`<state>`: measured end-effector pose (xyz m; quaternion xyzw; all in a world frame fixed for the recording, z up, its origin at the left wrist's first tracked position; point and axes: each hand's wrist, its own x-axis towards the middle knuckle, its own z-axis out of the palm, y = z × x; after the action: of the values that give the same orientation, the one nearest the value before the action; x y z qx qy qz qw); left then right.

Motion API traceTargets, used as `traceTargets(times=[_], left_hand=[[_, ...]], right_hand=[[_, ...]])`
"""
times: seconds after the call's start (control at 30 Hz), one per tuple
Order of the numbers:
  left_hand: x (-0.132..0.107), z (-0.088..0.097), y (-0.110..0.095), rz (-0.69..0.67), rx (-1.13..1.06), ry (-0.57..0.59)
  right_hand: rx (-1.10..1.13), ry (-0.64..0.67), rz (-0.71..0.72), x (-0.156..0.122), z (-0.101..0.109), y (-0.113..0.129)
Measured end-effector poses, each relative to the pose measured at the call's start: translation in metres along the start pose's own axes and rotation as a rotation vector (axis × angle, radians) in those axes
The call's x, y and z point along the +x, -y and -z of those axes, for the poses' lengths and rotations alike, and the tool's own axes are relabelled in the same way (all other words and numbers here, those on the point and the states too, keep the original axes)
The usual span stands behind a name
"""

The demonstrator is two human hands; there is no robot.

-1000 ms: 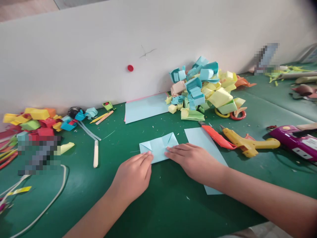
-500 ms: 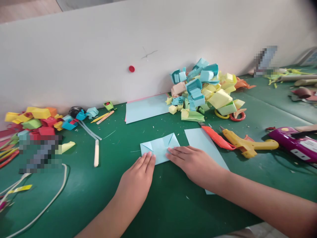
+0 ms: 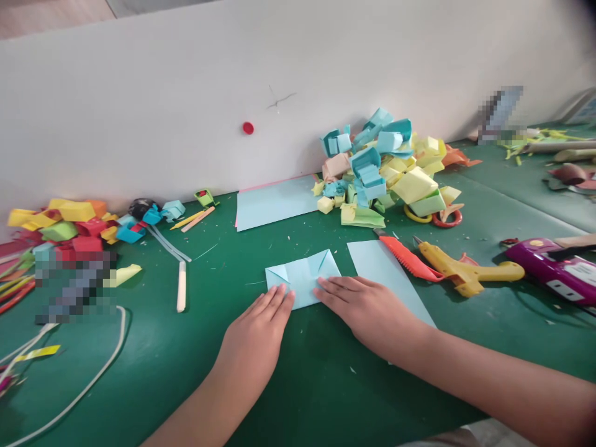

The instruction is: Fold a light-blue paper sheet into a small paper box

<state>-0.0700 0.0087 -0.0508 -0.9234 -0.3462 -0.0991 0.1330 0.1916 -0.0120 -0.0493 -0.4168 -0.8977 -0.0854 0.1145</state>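
A folded light-blue sheet of paper (image 3: 302, 273) lies flat on the green table (image 3: 223, 248), with creased triangular flaps near its left and right ends. The extended fingers of my left hand (image 3: 261, 329) press on its lower left part. From the other side, my right hand (image 3: 367, 304) lies flat with its fingertips on the lower right part. Under my right hand and wrist passes a second light-blue sheet (image 3: 386, 261), partly hidden. A red utility knife (image 3: 410, 257) rests along that sheet's right edge.
A yellow glue gun (image 3: 465, 267) and a purple device (image 3: 554, 270) lie to the right. Folded paper pieces (image 3: 372, 167) are heaped by the white partition (image 3: 162, 93), with another coloured heap (image 3: 69, 223) at left. A white cable (image 3: 107, 372) curves across the left side.
Both hands and the folded paper have shifted very slightly to the right. The fingers stay pressed on the paper; its folds look the same.
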Motion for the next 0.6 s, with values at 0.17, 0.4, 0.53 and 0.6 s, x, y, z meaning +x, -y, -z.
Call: traceTargets(times=[0.17,0.4,0.53,0.6], left_hand=[[-0.002,-0.005,0.002,-0.005,-0.016,-0.029],[-0.001,-0.004,0.002,-0.054,0.050,0.007],[-0.004,0.011,-0.006,-0.028,0.009,0.066],[-0.007,0.017,-0.008,-0.031,-0.012,0.083]], right_hand=[[-0.030,0.000,-0.001,0.001,0.000,0.001],[-0.039,0.022,0.018,0.003,-0.001,0.001],[0.001,0.097,0.029,0.002,0.004,0.002],[0.018,0.131,0.027,0.003,0.008,0.004]])
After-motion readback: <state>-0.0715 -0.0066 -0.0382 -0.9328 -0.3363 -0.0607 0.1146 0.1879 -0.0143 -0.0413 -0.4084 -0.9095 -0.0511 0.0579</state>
